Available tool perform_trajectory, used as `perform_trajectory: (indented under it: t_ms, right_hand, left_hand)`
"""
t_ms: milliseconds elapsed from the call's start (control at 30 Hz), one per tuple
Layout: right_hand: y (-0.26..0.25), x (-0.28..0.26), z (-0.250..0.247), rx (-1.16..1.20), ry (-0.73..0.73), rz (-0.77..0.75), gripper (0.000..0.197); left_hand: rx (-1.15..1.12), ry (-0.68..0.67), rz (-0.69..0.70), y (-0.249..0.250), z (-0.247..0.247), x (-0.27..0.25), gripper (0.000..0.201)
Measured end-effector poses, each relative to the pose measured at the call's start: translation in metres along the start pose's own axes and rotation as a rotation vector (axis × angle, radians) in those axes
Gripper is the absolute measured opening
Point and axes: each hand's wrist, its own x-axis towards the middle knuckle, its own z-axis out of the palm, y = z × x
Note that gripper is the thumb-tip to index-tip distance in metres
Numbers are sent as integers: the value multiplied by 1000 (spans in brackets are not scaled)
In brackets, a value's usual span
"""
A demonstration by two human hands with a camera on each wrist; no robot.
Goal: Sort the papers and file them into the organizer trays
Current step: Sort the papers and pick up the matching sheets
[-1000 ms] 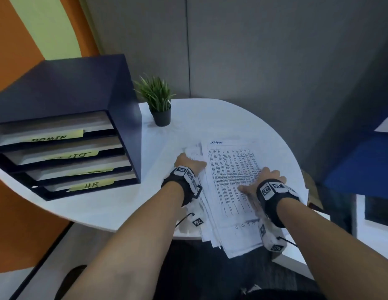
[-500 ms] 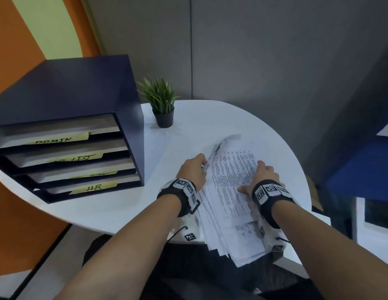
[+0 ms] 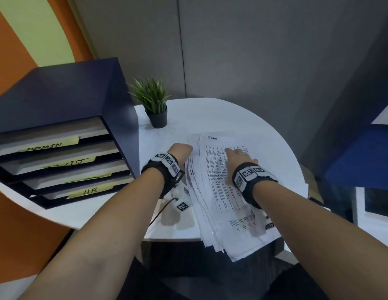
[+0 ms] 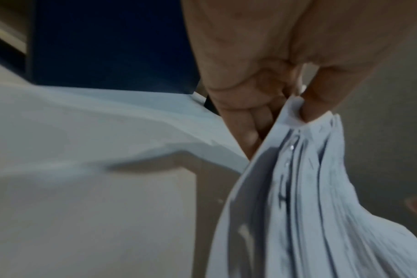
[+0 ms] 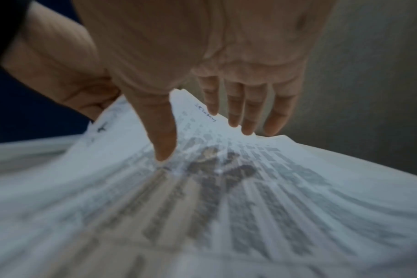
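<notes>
A fanned stack of printed papers lies on the white round table and overhangs its near edge. The top sheet has a handwritten word at its head. My left hand is at the stack's left edge and pinches several sheets between thumb and fingers. My right hand rests on the top sheet with straight fingers near the far edge. The dark blue organizer stands at the left, with stacked trays labelled in yellow, among them ADMIN and HR.
A small potted plant stands beside the organizer's right wall at the back of the table. Grey partition panels close off the far side. A blue surface is off to the right.
The left edge of the stack, lifted half a second ago, now lies lower and flatter. My right hand has slid further up the top sheet.
</notes>
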Motion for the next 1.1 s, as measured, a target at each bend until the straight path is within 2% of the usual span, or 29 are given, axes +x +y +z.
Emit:
perform_trajectory:
  t_ms: [33, 100, 133, 200, 333, 467, 533, 633, 733, 800, 833, 900, 933, 1000, 1100]
  right_hand:
    - [-6, 1, -1, 31, 9, -41, 88]
    - [-16, 1, -2, 95, 33, -81, 81]
    - [-21, 1, -1, 108, 44, -92, 80]
    - [-29, 3, 1, 108, 102, -120, 82]
    - [-35, 11, -4, 60, 229, -209, 104]
    - [-34, 20, -6, -57, 172, -292, 133]
    - [-29, 25, -4, -78, 93, -246, 139]
    - [-15, 28, -3, -17, 26, -14, 145]
    - [-3, 28, 7, 119, -14, 210, 148]
    - [0, 29, 14, 214, -25, 303, 141]
    - [2, 31, 18, 240, -14, 318, 127]
    - [4, 33, 22, 225, 40, 301, 85]
    - [6, 33, 22, 192, 53, 294, 73]
    - [7, 31, 23, 135, 40, 289, 69]
    - [8, 28, 25, 104, 20, 286, 78]
  left_hand:
    - [9, -20, 55, -4, 0, 3, 26]
    - [-225, -55, 19, -9, -6, 6, 6]
    - [-330, -13, 4, -9, -8, 1, 15]
    - [-375, 54, 18, -16, -8, 1, 36]
    - [-345, 33, 113, -21, -12, -11, 41]
    - [-394, 73, 159, -27, -12, -10, 50]
    - [-411, 87, 149, -34, -12, -6, 50]
    - [-314, 136, 204, -37, -9, -7, 44]
    - [-308, -2, 354, -27, 3, -20, 32]
    - [-265, -127, 416, -20, 12, -32, 28]
    - [-224, -177, 438, -17, 16, -37, 24]
    - [-71, -226, 513, -15, 23, -42, 14]
    - [1, -232, 537, -15, 25, -42, 11]
    - [78, -194, 526, -14, 26, -42, 10]
    - [83, -142, 496, -15, 26, -40, 8]
